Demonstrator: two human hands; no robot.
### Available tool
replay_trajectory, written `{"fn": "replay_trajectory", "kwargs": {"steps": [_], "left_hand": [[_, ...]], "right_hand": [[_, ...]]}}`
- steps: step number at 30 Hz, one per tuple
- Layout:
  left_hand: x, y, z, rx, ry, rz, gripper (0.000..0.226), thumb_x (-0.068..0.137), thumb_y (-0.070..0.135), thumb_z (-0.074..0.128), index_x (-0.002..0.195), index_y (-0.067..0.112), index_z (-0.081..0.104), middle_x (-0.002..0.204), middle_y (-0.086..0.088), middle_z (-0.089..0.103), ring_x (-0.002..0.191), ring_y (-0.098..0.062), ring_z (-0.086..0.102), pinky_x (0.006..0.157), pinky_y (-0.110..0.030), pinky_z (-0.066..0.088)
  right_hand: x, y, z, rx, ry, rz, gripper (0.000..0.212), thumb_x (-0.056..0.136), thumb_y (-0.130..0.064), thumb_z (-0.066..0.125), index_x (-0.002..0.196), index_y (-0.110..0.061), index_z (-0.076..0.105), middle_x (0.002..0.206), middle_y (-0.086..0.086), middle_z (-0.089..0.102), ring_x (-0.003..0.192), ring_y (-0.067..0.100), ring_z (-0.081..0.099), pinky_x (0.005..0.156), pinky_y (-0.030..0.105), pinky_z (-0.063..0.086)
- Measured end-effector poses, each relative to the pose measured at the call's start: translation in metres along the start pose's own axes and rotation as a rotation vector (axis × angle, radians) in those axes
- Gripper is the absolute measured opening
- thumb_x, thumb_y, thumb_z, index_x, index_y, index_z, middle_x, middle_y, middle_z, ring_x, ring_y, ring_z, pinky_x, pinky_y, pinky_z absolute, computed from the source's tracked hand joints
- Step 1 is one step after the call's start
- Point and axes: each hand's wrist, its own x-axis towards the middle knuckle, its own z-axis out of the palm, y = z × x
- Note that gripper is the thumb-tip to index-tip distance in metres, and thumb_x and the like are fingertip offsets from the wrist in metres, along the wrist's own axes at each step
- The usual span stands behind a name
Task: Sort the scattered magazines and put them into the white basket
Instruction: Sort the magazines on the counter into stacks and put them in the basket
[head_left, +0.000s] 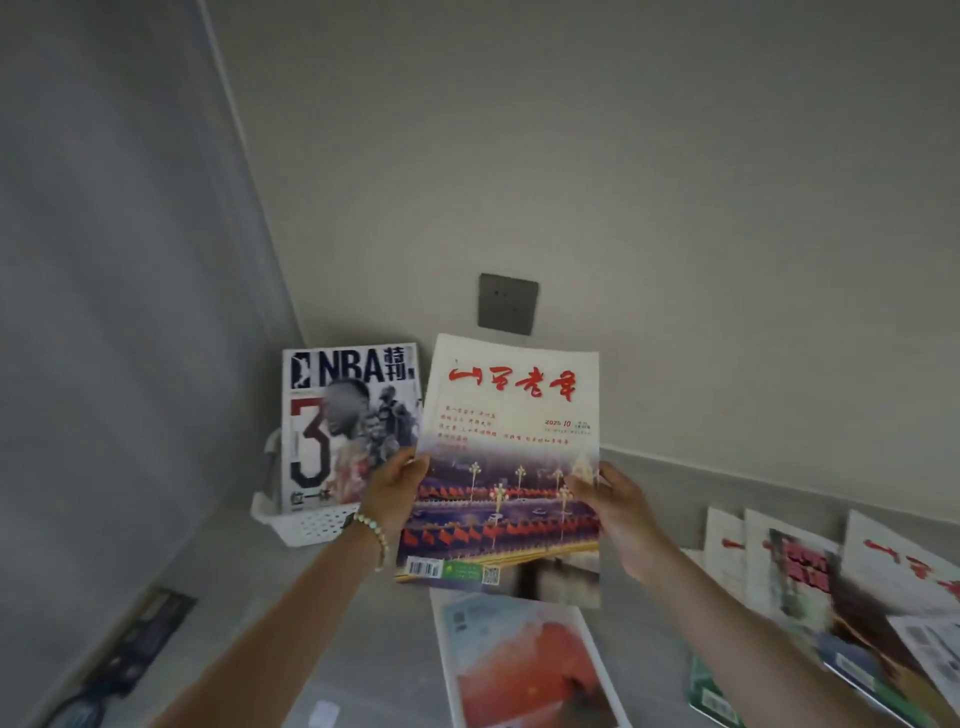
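I could not read the blurred magazines (831, 582) at right; the NBA magazine (337, 415) hid most of the white basket (306, 525).

left hand (397, 488), right hand (615, 501), both raised, gripping

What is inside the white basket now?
The NBA magazine stands upright in the white basket. The left hand and the held magazine cover the basket's right part, so anything else inside is hidden.
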Motion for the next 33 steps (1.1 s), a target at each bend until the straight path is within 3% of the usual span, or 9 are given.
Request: {"fn": "replay_trajectory", "kwargs": {"steps": [2, 4, 7, 11, 15, 21, 25, 28, 33], "left_hand": [[0.016, -0.002, -0.042, -0.032, 0.041, -0.011, 0.014, 0.092, 0.024, 0.051, 0.097, 0.024, 0.064, 0.11, -0.008, 0.065, 0.107, -0.026, 0.056, 0.095, -0.04, 0.045], [0.031, -0.004, -0.079, -0.099, 0.088, -0.025, 0.009, 0.09, 0.022, 0.055, 0.091, 0.025, 0.063, 0.106, -0.013, 0.066, 0.101, -0.03, 0.06, 0.093, -0.045, 0.047], [0.059, -0.005, -0.126, -0.156, 0.126, -0.049, 0.023, 0.089, 0.024, 0.057, 0.105, 0.009, 0.061, 0.103, -0.017, 0.066, 0.098, -0.036, 0.062, 0.09, -0.05, 0.05], [0.095, -0.009, -0.168, -0.129, 0.22, -0.031, 0.032, 0.083, 0.029, 0.061, 0.112, 0.014, 0.061, 0.1, -0.011, 0.07, 0.088, -0.03, 0.066, 0.082, -0.047, 0.054], [0.123, -0.027, -0.177, -0.128, 0.254, -0.073, 0.031, 0.083, 0.022, 0.063, 0.113, 0.012, 0.06, 0.105, -0.012, 0.069, 0.092, -0.027, 0.065, 0.086, -0.043, 0.054], [0.133, -0.069, -0.173, -0.06, 0.202, -0.158, 0.021, 0.081, 0.007, 0.065, 0.103, 0.006, 0.062, 0.099, -0.011, 0.07, 0.075, -0.014, 0.062, 0.064, -0.017, 0.049], [0.134, -0.083, -0.175, -0.04, 0.201, -0.161, 0.025, 0.08, 0.0, 0.064, 0.103, 0.008, 0.063, 0.098, -0.009, 0.07, 0.076, -0.012, 0.063, 0.062, -0.014, 0.05], [0.139, -0.084, -0.176, -0.04, 0.196, -0.143, 0.029, 0.081, -0.002, 0.063, 0.106, 0.013, 0.062, 0.099, -0.007, 0.07, 0.089, -0.021, 0.066, 0.07, -0.024, 0.054], [0.137, -0.081, -0.172, -0.072, 0.244, -0.104, 0.041, 0.078, -0.002, 0.066, 0.116, 0.012, 0.058, 0.112, -0.01, 0.068, 0.09, -0.017, 0.063, 0.067, -0.018, 0.052]], "right_hand": [[0.024, -0.007, 0.042, -0.037, -0.028, -0.02, 0.031, 0.075, -0.023, 0.074, 0.103, -0.015, 0.066, 0.094, 0.006, 0.075, 0.081, 0.025, 0.073, 0.062, 0.028, 0.055], [0.047, -0.013, 0.082, -0.094, -0.061, -0.058, 0.023, 0.076, -0.023, 0.073, 0.098, -0.017, 0.067, 0.089, 0.002, 0.076, 0.076, 0.02, 0.073, 0.059, 0.023, 0.055], [0.081, -0.023, 0.137, -0.118, -0.091, -0.128, 0.016, 0.078, -0.018, 0.071, 0.092, -0.019, 0.063, 0.079, -0.007, 0.073, 0.064, 0.008, 0.072, 0.052, 0.014, 0.052], [0.121, -0.026, 0.191, -0.161, -0.074, -0.208, 0.013, 0.084, -0.007, 0.066, 0.095, -0.015, 0.064, 0.08, -0.003, 0.071, 0.064, 0.01, 0.07, 0.058, 0.02, 0.055], [0.148, -0.009, 0.216, -0.205, -0.021, -0.22, 0.013, 0.086, -0.007, 0.063, 0.099, -0.01, 0.063, 0.08, 0.001, 0.07, 0.065, 0.014, 0.07, 0.06, 0.023, 0.056], [0.163, 0.034, 0.214, -0.418, 0.033, -0.172, 0.012, 0.082, -0.005, 0.067, 0.09, -0.012, 0.061, 0.081, 0.004, 0.067, 0.073, 0.023, 0.066, 0.061, 0.023, 0.052], [0.167, 0.047, 0.208, -0.437, 0.07, -0.121, 0.022, 0.077, 0.001, 0.07, 0.093, -0.011, 0.062, 0.083, 0.006, 0.068, 0.071, 0.013, 0.065, 0.059, 0.016, 0.051], [0.17, 0.051, 0.206, -0.466, 0.08, -0.065, 0.021, 0.076, -0.001, 0.071, 0.094, -0.009, 0.062, 0.087, 0.007, 0.07, 0.076, 0.02, 0.066, 0.069, 0.029, 0.054], [0.166, 0.049, 0.205, -0.472, 0.113, -0.046, 0.016, 0.078, -0.005, 0.07, 0.091, -0.011, 0.063, 0.088, 0.004, 0.069, 0.071, 0.012, 0.064, 0.057, 0.016, 0.047]]}}
